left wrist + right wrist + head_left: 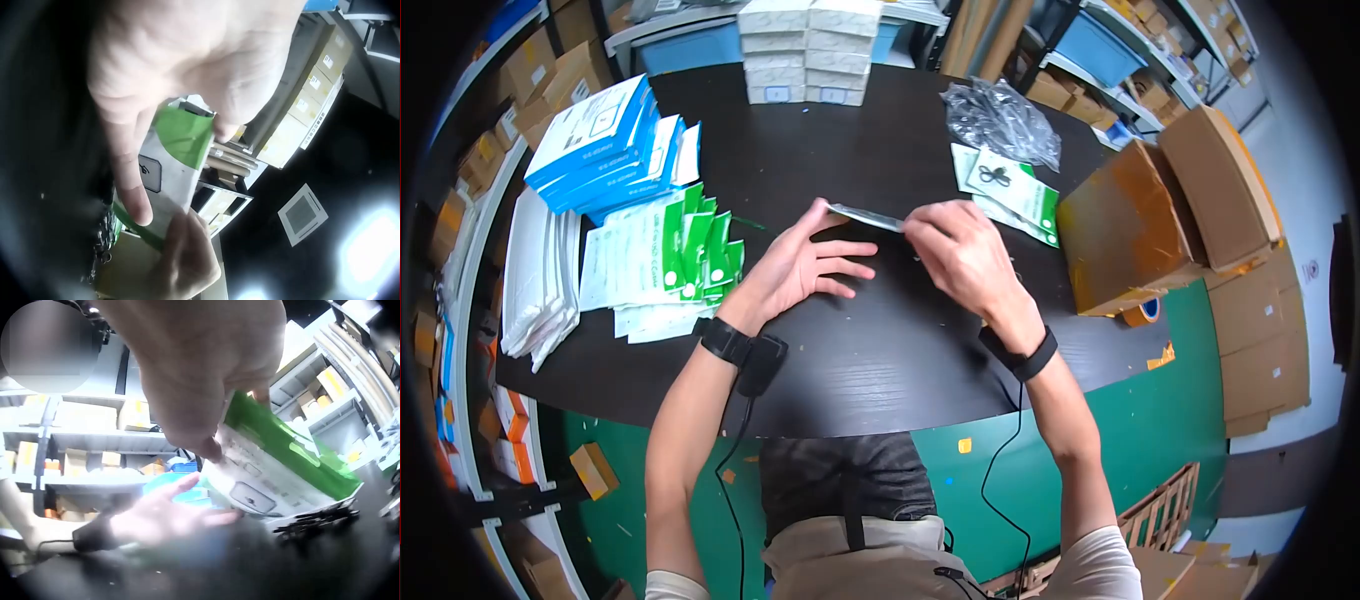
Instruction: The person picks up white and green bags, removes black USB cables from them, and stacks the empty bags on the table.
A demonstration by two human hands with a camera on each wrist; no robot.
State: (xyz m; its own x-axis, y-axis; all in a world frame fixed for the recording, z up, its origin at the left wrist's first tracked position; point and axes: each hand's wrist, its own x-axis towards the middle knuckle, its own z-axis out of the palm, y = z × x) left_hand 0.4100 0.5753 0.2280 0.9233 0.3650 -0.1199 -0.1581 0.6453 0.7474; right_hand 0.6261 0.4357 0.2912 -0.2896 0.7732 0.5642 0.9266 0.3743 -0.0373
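Note:
A flat green-and-white packet (pixel 865 217) is held above the dark table, seen nearly edge-on in the head view. My right hand (pixel 965 250) pinches its right end between thumb and curled fingers. At the other end, the thumb of my left hand (pixel 808 262) touches the packet's edge, while the other fingers are straight and spread below it. In the left wrist view, a finger (pixel 134 194) crosses in front of the packet's white face, which bears a small dark-framed drawing. The right wrist view shows the packet's broad green band (pixel 281 440).
Similar green-and-white packets (pixel 640 255) lie piled at left, beside white sleeves (pixel 540 270) and blue-and-white boxes (pixel 595 135). White boxes (pixel 808 50) stand at the back. At right are more packets (pixel 1010 190), a crumpled clear bag (pixel 1005 120) and an open cardboard box (pixel 1130 225).

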